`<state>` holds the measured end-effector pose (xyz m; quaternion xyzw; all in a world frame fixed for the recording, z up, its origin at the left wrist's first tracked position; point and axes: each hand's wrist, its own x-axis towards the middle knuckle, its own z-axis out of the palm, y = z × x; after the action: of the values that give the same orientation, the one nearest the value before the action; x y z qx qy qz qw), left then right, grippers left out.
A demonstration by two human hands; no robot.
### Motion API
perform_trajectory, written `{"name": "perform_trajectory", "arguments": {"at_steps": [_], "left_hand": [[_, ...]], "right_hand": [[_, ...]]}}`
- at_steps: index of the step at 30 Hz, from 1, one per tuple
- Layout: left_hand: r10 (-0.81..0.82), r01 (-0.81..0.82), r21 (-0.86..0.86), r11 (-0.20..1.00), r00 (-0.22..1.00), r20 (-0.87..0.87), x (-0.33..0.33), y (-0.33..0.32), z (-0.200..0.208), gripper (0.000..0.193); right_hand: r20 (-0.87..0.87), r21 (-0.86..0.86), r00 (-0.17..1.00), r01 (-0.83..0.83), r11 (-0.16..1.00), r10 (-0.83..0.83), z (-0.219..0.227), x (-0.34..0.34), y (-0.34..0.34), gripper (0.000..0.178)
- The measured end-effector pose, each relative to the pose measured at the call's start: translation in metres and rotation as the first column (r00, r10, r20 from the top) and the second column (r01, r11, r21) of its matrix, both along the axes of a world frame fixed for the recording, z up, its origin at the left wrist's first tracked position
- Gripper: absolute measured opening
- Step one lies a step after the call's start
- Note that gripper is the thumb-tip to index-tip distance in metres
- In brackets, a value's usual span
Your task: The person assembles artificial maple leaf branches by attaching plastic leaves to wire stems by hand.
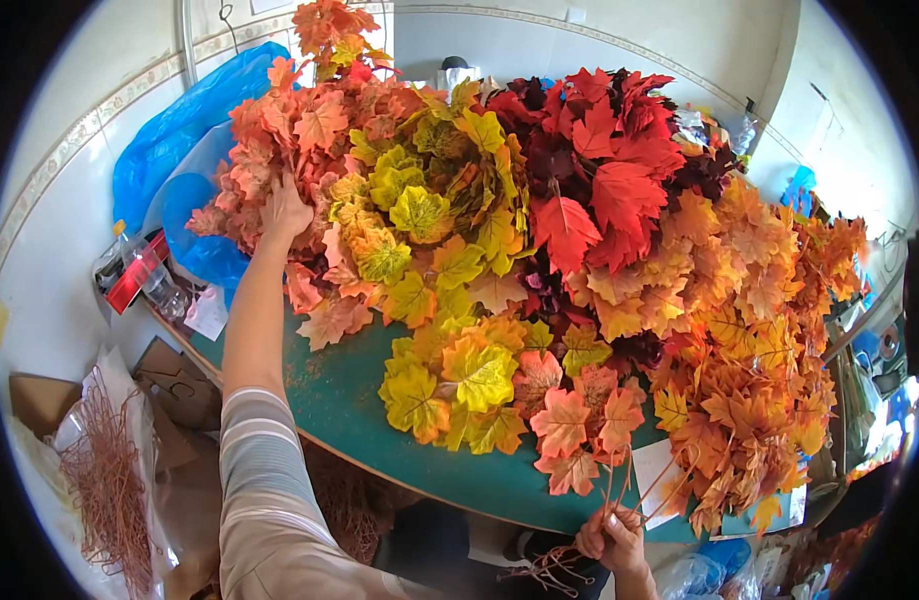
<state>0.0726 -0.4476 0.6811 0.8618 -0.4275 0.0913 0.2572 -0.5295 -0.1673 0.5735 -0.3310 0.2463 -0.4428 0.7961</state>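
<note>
Fabric-look matt leaves (539, 270); worn painted green tabletop (349, 400); glossy blue plastic sheet (184, 140); thin brown stems (629, 490).

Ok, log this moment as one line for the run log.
left hand: reaching into orange leaves | right hand: gripping brown stems | table: green, heaped with leaves

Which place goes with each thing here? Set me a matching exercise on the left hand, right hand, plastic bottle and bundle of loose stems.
Things:
1. left hand
2. right hand
3. plastic bottle
4. bundle of loose stems

Places:
A. on the floor at lower left, on clear plastic
B. at the near table edge, gripping thin stems
C. on the pale orange leaves, far left of the pile
D. at the table's left end, by the blue bag

Pairs: 1-C, 2-B, 3-D, 4-A
</note>
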Motion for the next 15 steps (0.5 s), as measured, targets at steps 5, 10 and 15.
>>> {"name": "perform_trajectory", "arguments": {"at_steps": [5, 10, 15], "left_hand": [[0.049, -0.057, 0.054, 0.997, 0.990, 0.131, 0.010, -0.017, -0.021, 0.079], [0.031, -0.031, -0.005, 1.000, 0.987, 0.155, 0.044, -0.041, -0.040, 0.048], [-0.004, 0.019, -0.101, 0.995, 0.989, 0.151, 0.074, -0.062, -0.064, 0.032]], "right_hand": [[0.048, 0.018, 0.999, 0.022, 1.000, -0.023, -0.003, -0.001, 0.001, 0.027], [0.080, 0.010, 0.996, 0.037, 0.999, -0.038, -0.003, 0.001, 0.000, 0.028], [0.074, 0.022, 0.996, 0.057, 0.998, -0.058, 0.001, 0.003, -0.001, 0.028]]}}
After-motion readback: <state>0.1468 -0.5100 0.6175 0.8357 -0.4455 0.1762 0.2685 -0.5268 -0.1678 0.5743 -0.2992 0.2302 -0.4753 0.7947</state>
